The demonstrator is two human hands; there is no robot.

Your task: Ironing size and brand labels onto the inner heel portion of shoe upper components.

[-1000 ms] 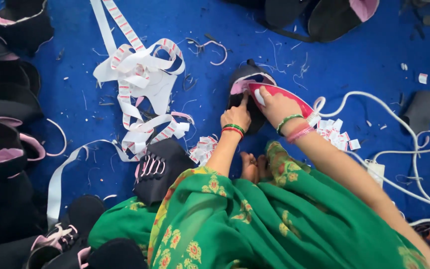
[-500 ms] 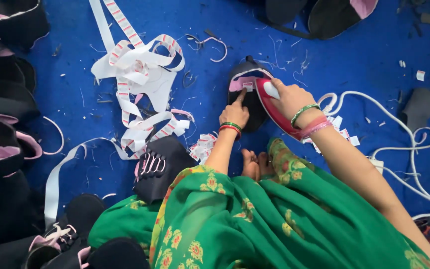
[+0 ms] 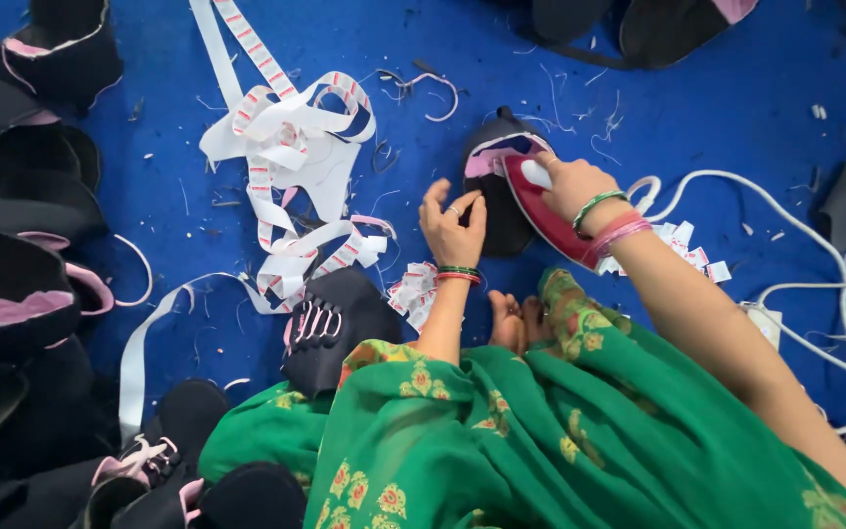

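My left hand (image 3: 454,223) has moved since a moment ago. Before, it was pressed close against the black cloth piece (image 3: 497,191). Now it has lifted up a little, and its fingers are spread wider. My right hand (image 3: 572,186) has stayed on the iron (image 3: 546,214), and the iron has slid a bit to the right and tipped more on its side.

My left hand is open, with the fingers apart and pointing up. It holds nothing. The fingertips sit just beside the left edge of the black cloth piece, and I cannot tell if they touch it.

My right hand is closed around the white handle of the red iron. It holds the iron tight.

The black cloth piece lies on the blue floor (image 3: 697,108), a little above the middle of the frame. It has a pink trim at the top. It is between my two hands, and the iron rests on its right side.

A pile of white tape (image 3: 286,137) lies to the upper left. A white cord (image 3: 785,225) runs off to the right.
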